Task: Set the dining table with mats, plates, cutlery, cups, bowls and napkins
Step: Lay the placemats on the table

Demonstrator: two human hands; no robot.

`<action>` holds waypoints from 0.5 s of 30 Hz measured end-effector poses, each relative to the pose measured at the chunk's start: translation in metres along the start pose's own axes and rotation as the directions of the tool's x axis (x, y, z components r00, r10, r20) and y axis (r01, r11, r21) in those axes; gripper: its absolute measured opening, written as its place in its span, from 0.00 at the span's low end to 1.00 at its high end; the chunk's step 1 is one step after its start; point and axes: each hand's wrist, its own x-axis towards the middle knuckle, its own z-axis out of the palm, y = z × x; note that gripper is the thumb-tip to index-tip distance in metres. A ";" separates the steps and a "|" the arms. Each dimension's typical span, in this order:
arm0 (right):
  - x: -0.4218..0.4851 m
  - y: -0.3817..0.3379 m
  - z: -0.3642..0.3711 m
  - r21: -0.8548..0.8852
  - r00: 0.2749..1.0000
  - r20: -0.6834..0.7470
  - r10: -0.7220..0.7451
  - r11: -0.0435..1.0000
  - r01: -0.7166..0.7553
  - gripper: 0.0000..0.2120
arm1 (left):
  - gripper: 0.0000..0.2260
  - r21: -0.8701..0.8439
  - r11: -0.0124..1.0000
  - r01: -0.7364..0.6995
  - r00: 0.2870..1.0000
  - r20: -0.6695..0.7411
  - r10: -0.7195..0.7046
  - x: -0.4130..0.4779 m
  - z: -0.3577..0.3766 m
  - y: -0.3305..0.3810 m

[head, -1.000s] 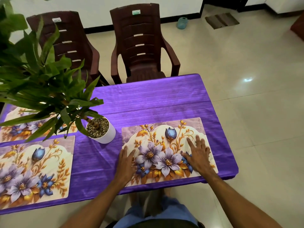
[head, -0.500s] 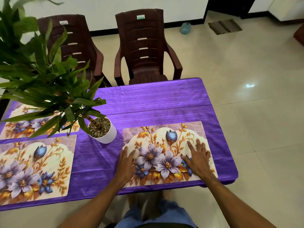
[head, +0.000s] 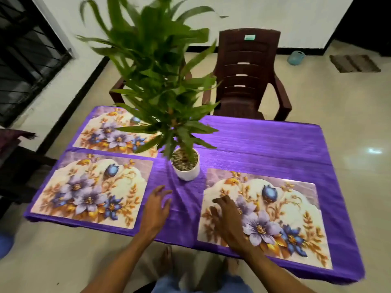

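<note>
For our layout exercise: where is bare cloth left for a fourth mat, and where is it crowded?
Free: the far right quarter of the tablecloth, between the plant pot, near right mat and chair. Crowded: the left half, under the far left mat and near left mat, and the middle strip by the left hand.

Leafy green plant (head: pixel 160 81) in white pot (head: pixel 186 173) topped with pebbles | brown plastic chair (head: pixel 249 81) beyond; second chair (head: pixel 115 93) half hidden by leaves | pale tiled floor (head: pixel 349 123); blue container (head: pixel 295 57) and striped doormat (head: pixel 355 63) near far wall
</note>
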 end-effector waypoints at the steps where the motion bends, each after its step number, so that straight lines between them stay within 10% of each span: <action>1: 0.005 -0.023 0.021 0.026 0.998 0.058 -0.011 1.000 0.010 0.14 | 0.12 -0.008 1.000 0.027 0.998 -0.057 -0.028 0.002 -0.021 -0.023; 6: 0.039 -0.137 0.122 0.134 0.964 0.260 0.051 0.987 -0.088 0.18 | 0.12 -0.053 0.971 0.233 0.951 -0.196 -0.239 0.016 -0.126 -0.146; 15: 0.103 -0.248 0.214 0.086 0.925 0.211 0.314 0.937 -0.338 0.30 | 0.20 0.040 0.937 0.348 0.938 0.000 -0.348 0.060 -0.228 -0.308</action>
